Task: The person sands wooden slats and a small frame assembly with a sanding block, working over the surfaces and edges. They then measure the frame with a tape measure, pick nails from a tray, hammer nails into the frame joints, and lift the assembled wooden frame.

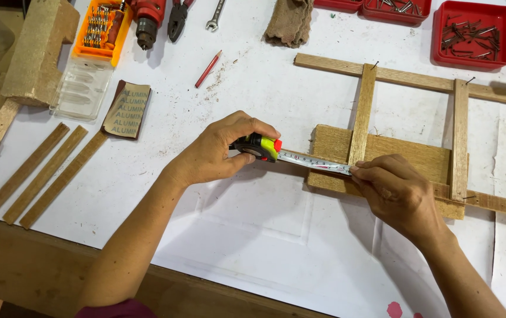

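Observation:
My left hand (pixel 220 152) grips a black, yellow-green and red tape measure (pixel 260 146) on the white table sheet. Its steel blade (pixel 315 162) runs right to my right hand (pixel 397 191), whose fingertips pinch the blade's end against a wooden frame. The frame is made of thin slats: a long top slat (pixel 418 79), two upright slats (pixel 363 112), (pixel 459 138), and a bottom slat (pixel 488 201). It lies over a flat wooden board (pixel 409 156). Small nails stick up at the joints.
Three loose slats (pixel 43 174) lie at the left beside sandpaper (pixel 126 110). A red pencil (pixel 208 69), orange bit case (pixel 101 29), drill (pixel 147 20), pliers, wrench, rag (pixel 289 20) and red nail trays (pixel 472 34) line the far side. Wooden bench edge (pixel 40 265) runs near me.

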